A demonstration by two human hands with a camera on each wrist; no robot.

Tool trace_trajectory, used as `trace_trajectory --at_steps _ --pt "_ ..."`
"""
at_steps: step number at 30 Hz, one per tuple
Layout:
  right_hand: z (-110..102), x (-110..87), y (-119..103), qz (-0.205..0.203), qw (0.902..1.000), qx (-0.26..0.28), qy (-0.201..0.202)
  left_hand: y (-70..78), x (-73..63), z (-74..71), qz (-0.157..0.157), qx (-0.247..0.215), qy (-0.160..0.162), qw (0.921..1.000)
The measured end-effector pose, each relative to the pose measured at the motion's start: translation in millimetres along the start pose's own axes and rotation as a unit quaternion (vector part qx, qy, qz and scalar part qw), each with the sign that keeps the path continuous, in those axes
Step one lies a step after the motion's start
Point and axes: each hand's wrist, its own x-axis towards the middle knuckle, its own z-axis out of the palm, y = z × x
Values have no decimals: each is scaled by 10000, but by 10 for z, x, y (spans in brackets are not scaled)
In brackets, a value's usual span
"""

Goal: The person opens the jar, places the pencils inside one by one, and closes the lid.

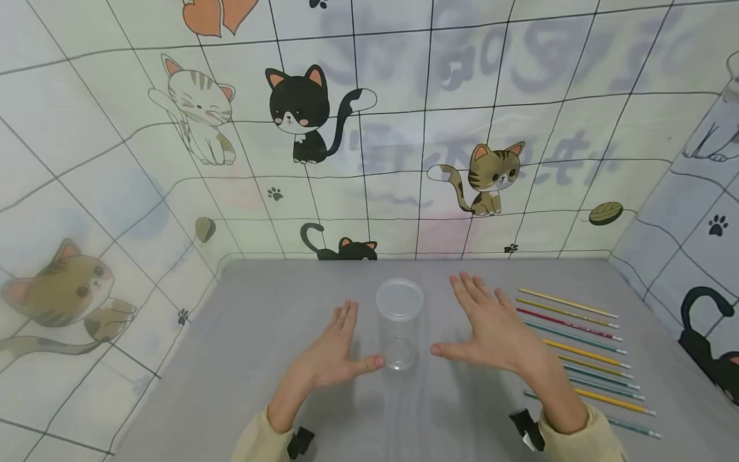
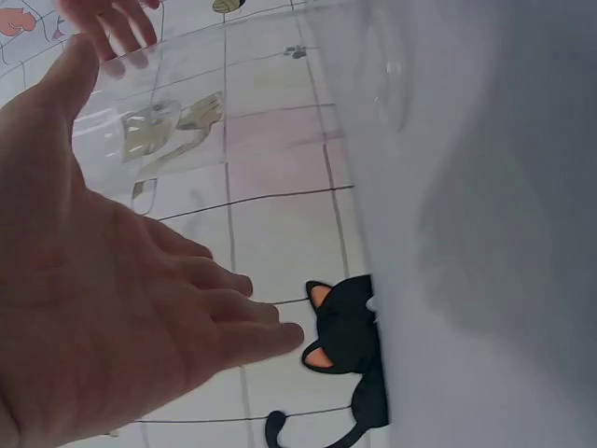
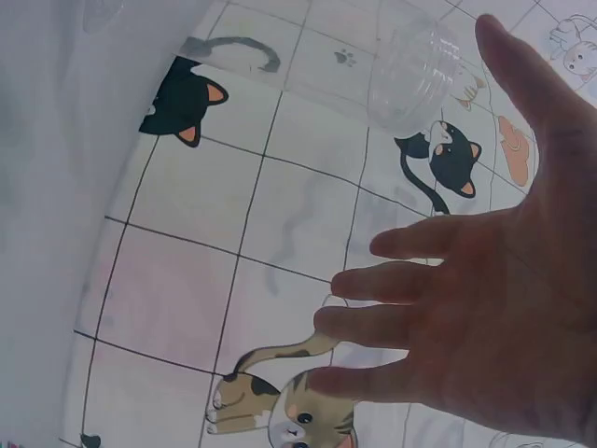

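Grey tabletop point(image 1: 260, 289), see-through jar point(image 1: 399, 324) upright between two outstretched hands

A white cloth backdrop point(image 1: 398, 147), ruled with dark grid lines and printed with cartoon cats, rises beyond the jar and folds forward on both sides of it. The tabletop's far edge runs straight across behind the jar; its side edges slant outward, well apart from the jar to left and right. A wide grey stretch reaches left of the jar to the slanting edge, and a narrower one separates the jar from the pencils point(image 1: 597, 362).

Cream sleeves point(image 1: 580, 439) come in from the near side, left and right of the jar. The right hand point(image 1: 491, 327) is just right of the jar, holding nothing, fingers straight, thumb spread toward it across a gap. The left hand point(image 1: 331, 353) mirrors it on the left, also gripping nothing; whether its thumb tip touches the jar's lower side, I cannot tell.

The jar is a colourless cylinder with a cloudy round top and a shiny ringed base. Right of it, the pencils lie roughly parallel in a slanting row: yellow, olive, red, teal. Small black pieces point(image 1: 527, 428) sit at the wrists, nearer than the jar.
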Motion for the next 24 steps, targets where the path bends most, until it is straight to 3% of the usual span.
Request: trace_trajectory --at_steps 8,13,16,20,24 --pt "151 174 15 -447 9920 924 731 -119 182 208 344 -1137 479 9918" --pt "287 274 -4 -804 9746 1817 1037 -119 311 374 507 -1790 858 9788" --pt "377 340 -24 -907 9626 2320 1068 -106 374 463 688 -2043 1026 9711" --pt "465 408 -67 -836 9535 2739 936 -86 442 553 1046 -2306 1218 9597" --pt "522 454 -114 -765 9481 2970 840 -76 480 620 1122 -2390 1340 9552"
